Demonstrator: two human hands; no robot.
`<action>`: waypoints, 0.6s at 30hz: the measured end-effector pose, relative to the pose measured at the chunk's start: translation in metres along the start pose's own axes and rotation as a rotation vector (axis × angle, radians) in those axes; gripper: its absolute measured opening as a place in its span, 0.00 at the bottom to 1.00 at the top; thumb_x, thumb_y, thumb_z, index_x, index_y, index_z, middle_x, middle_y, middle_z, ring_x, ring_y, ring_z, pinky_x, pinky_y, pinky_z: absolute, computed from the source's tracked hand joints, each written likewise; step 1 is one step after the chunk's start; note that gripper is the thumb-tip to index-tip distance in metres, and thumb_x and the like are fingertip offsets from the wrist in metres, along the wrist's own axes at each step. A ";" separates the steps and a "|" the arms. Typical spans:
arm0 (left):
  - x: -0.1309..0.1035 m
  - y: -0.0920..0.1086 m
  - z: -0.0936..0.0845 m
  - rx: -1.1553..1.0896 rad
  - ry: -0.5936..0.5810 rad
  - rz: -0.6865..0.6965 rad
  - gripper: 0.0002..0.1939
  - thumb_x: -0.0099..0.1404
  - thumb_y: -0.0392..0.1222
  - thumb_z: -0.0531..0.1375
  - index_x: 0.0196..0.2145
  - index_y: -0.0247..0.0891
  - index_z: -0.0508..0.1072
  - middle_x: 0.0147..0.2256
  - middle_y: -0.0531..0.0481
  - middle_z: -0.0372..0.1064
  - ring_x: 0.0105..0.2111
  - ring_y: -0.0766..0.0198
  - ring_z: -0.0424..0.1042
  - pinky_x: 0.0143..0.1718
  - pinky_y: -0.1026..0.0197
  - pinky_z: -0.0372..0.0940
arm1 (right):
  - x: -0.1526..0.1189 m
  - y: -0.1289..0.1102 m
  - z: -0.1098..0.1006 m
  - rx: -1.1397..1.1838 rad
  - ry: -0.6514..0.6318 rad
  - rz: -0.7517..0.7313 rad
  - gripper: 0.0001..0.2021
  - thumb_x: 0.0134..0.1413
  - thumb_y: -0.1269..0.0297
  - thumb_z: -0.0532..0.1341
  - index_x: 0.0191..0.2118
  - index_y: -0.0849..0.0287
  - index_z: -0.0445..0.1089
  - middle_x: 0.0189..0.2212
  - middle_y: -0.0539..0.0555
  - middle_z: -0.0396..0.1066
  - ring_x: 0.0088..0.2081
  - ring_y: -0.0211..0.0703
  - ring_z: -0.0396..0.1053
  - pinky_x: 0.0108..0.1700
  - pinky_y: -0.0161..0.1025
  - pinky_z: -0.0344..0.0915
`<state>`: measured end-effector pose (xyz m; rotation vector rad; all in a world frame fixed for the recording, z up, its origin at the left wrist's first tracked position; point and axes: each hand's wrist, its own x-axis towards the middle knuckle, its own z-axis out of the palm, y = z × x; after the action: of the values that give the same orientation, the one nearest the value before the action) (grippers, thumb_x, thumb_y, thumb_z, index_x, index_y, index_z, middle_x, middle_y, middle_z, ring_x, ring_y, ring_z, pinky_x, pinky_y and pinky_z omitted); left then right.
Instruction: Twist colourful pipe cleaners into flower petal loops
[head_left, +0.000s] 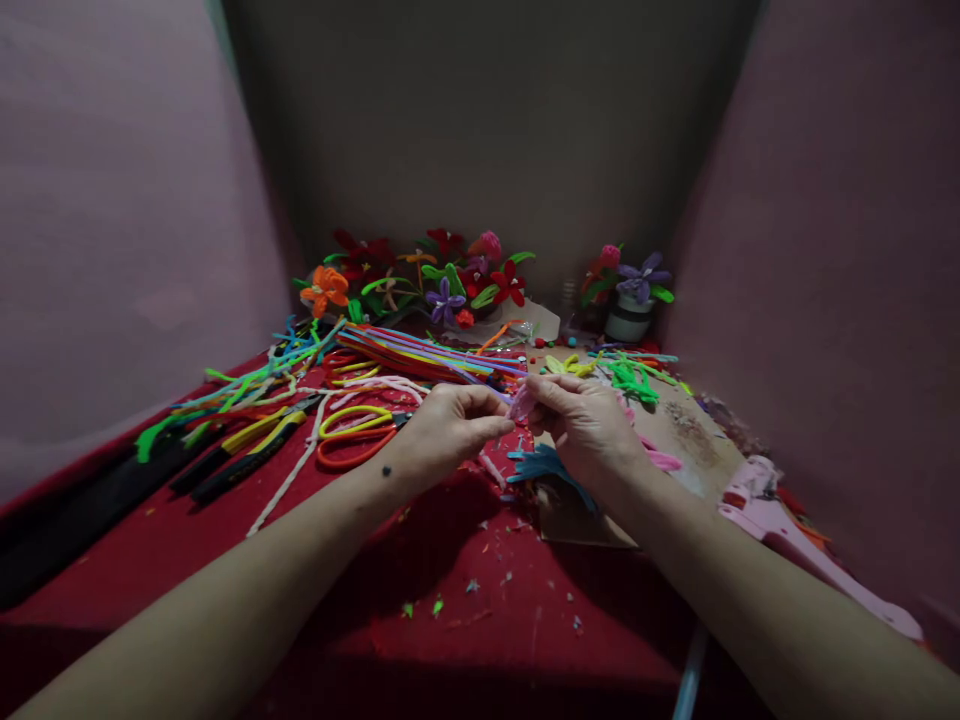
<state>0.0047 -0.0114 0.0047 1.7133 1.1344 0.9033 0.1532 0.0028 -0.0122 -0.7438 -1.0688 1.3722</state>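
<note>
Between my two hands, above the middle of the red cloth, is a small light purple pipe cleaner piece (523, 402), partly hidden by fingers. My left hand (459, 425) pinches its left side between thumb and fingertips. On the other side my right hand (581, 415) grips it with thumb and forefinger, the other fingers curled under. Blue pipe cleaner pieces (551, 466) lie below my right hand on a cardboard sheet (574, 525). Scissors with yellow and orange handles (358, 435) rest left of my left hand. A bundle of coloured pipe cleaners (420, 352) lies behind both hands.
Black-and-yellow pliers (247, 455) lie at the left by loose pipe cleaners (225, 392). Pipe cleaner flowers (446, 300) stand along the back, some in a small jar (628, 318). A pink glue gun (814, 545) lies at the right. Scraps dot the red cloth (480, 590).
</note>
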 end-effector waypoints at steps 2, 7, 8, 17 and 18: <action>-0.001 0.000 0.001 -0.087 0.015 -0.036 0.07 0.53 0.41 0.59 0.25 0.32 0.68 0.14 0.60 0.54 0.14 0.77 0.50 0.16 0.71 0.46 | -0.001 0.004 0.000 0.008 -0.082 0.005 0.10 0.40 0.61 0.65 0.21 0.63 0.69 0.18 0.49 0.65 0.21 0.32 0.58 0.24 0.33 0.54; 0.000 -0.001 0.000 -0.060 0.013 -0.076 0.11 0.53 0.44 0.60 0.22 0.32 0.67 0.13 0.59 0.54 0.13 0.76 0.51 0.15 0.70 0.47 | -0.005 0.007 0.000 -0.117 -0.164 0.003 0.10 0.44 0.60 0.63 0.23 0.62 0.71 0.20 0.49 0.65 0.23 0.32 0.58 0.26 0.33 0.55; 0.001 -0.001 -0.002 -0.026 0.017 -0.068 0.11 0.51 0.43 0.61 0.22 0.32 0.67 0.14 0.58 0.56 0.14 0.76 0.53 0.16 0.70 0.48 | -0.006 0.007 0.000 -0.165 -0.159 -0.014 0.10 0.44 0.60 0.63 0.23 0.62 0.71 0.20 0.49 0.65 0.22 0.32 0.58 0.26 0.33 0.55; 0.001 0.003 -0.018 -0.292 -0.020 -0.019 0.12 0.54 0.43 0.60 0.35 0.34 0.71 0.19 0.58 0.59 0.14 0.78 0.50 0.15 0.71 0.46 | -0.015 0.000 0.006 -0.432 -0.284 0.090 0.15 0.49 0.57 0.58 0.20 0.62 0.67 0.14 0.47 0.62 0.15 0.29 0.52 0.18 0.31 0.47; 0.001 0.001 -0.018 -0.299 -0.044 -0.021 0.11 0.53 0.42 0.61 0.34 0.33 0.71 0.18 0.58 0.59 0.14 0.78 0.50 0.15 0.71 0.46 | -0.016 0.000 0.007 -0.445 -0.309 0.103 0.14 0.49 0.58 0.58 0.19 0.62 0.67 0.14 0.47 0.62 0.15 0.29 0.52 0.18 0.31 0.47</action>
<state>-0.0109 -0.0055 0.0125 1.4669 0.9346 0.9649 0.1488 -0.0142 -0.0121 -0.9364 -1.6324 1.3801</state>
